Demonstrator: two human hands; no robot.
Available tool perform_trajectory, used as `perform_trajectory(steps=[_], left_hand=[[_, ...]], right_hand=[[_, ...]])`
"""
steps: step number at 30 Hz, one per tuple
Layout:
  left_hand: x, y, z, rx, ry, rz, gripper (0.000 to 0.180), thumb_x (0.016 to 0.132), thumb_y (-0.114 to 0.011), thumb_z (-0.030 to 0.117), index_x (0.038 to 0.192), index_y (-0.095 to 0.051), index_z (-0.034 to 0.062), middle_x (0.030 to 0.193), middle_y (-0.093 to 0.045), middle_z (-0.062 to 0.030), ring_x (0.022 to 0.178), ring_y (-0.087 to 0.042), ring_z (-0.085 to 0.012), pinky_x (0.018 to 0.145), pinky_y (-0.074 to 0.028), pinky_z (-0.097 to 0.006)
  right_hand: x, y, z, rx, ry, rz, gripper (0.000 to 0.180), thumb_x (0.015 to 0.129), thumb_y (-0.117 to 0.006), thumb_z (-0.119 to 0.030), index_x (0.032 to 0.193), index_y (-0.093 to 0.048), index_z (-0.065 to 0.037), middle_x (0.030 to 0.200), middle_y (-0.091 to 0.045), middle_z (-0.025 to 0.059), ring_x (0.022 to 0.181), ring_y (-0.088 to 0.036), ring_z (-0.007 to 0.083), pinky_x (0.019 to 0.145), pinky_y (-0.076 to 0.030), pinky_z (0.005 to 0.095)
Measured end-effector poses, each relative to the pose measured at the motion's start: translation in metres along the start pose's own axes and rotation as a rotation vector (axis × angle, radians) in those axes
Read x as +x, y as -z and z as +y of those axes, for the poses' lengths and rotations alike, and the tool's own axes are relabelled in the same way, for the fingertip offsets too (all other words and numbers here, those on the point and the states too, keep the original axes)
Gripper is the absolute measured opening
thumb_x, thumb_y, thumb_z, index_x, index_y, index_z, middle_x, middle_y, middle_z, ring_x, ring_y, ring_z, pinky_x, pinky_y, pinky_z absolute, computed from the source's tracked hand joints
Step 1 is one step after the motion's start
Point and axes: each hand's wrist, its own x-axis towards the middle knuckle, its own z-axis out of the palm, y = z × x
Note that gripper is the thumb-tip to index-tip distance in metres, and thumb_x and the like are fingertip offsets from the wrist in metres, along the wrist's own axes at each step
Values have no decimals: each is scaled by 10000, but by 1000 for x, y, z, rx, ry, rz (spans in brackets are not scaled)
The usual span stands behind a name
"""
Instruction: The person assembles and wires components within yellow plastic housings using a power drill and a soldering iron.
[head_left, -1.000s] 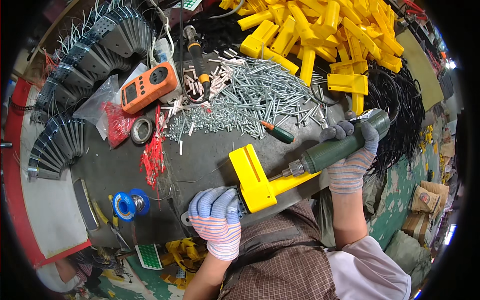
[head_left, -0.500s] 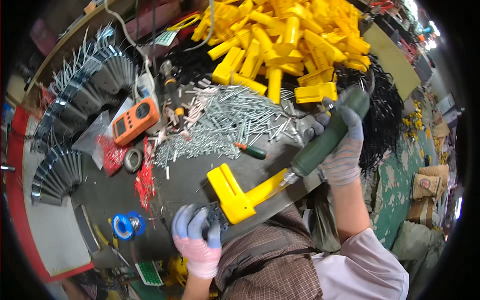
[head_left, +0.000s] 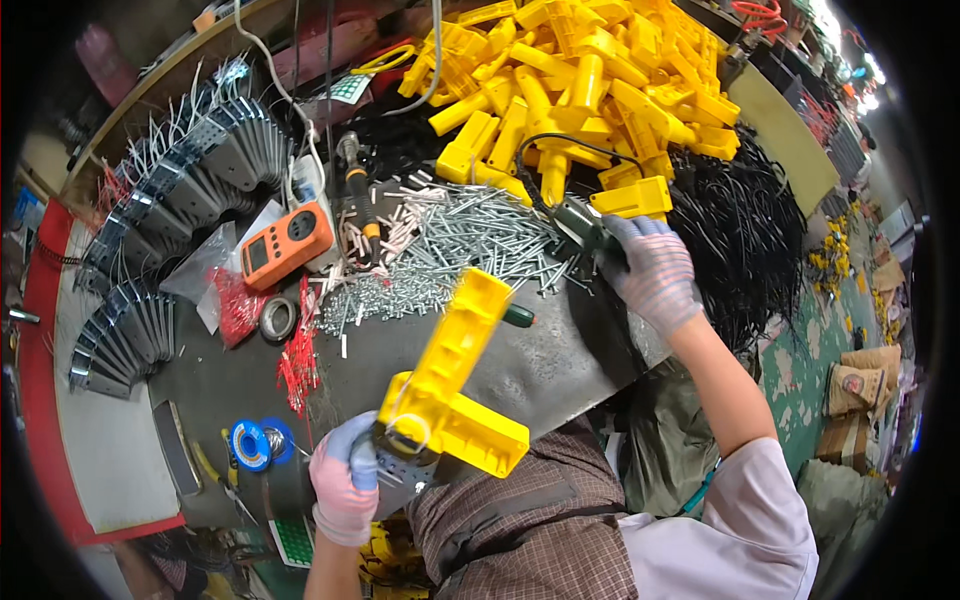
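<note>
My left hand (head_left: 345, 482), in a striped knit glove, grips the base of a yellow plastic housing (head_left: 450, 370) over the table's front edge. A grey metal plate with holes (head_left: 405, 472) sits at the base, beside my fingers. The housing's hollow, ribbed side shows. My right hand (head_left: 658, 272), gloved too, is closed round a dark green power screwdriver (head_left: 585, 226) with a black cord, low at the right edge of the screw heap (head_left: 490, 240). Its tip is hard to make out. Behind the housing, a small green-handled screwdriver (head_left: 519, 316) is partly hidden.
Yellow housings (head_left: 590, 90) are piled at the back, with black cables (head_left: 745, 240) to their right. An orange meter (head_left: 287, 245), a soldering iron (head_left: 358, 195), red wires (head_left: 298, 360) and a solder spool (head_left: 252, 445) lie leftward. Metal brackets (head_left: 215, 150) stand in rows at far left.
My right hand has carried the power screwdriver away from the housing to beside the screws. My left hand has moved left and turned the housing so its hollow side shows.
</note>
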Motion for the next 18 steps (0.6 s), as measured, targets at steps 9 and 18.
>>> perform_trajectory(steps=[9, 18], left_hand=[[14, -22, 8, 585, -324, -202, 156, 792, -646, 187, 912, -619, 91, 984, -595, -115, 956, -549, -314, 855, -420, -473], [-1, -72, 39, 667, -293, -200, 283, 787, -659, 352, 911, -640, 98, 1180, -535, -165, 1156, -453, -400, 1041, -293, -585]], right_hand=[[-44, 15, -93, 901, 408, -149, 193, 825, -641, -170, 985, -641, -62, 860, -603, 112, 821, -596, 305, 765, -481, 389], [-24, -24, -122, 630, 552, -197, 182, 781, -656, -265, 903, -639, -132, 827, -580, 69, 852, -594, 266, 800, -439, 414]])
